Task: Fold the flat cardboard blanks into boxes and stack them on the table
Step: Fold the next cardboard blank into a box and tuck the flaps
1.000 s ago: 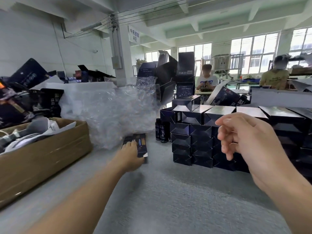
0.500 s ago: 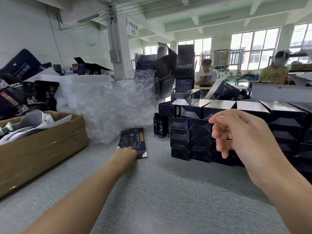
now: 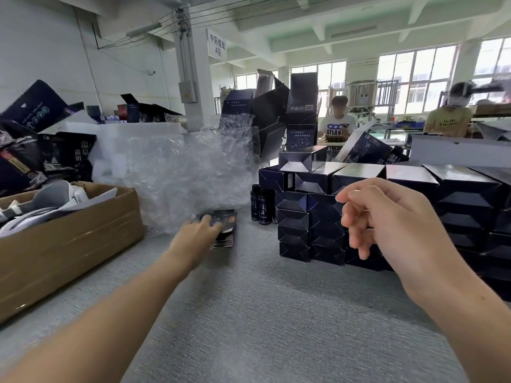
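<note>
A small stack of flat dark blanks (image 3: 227,230) lies on the grey table (image 3: 276,313) in front of crumpled plastic wrap. My left hand (image 3: 193,239) reaches out to it, and its fingers lie over the top blank's near left part; the image is blurred there. To the right stands a wall of folded dark blue boxes (image 3: 296,217), several layers high, with silver-topped ones above. My right hand (image 3: 387,225) hovers in front of that wall with loosely curled fingers and holds nothing.
A brown carton (image 3: 69,244) with white and grey material sits at the left. Clear plastic wrap (image 3: 177,175) is heaped behind the blanks. Two small dark bottles (image 3: 261,208) stand beside the box wall. Two people work at far tables.
My left hand had drawn back slightly from the blanks and has now moved forward onto the top one. My right hand stays hovering by the stacked boxes.
</note>
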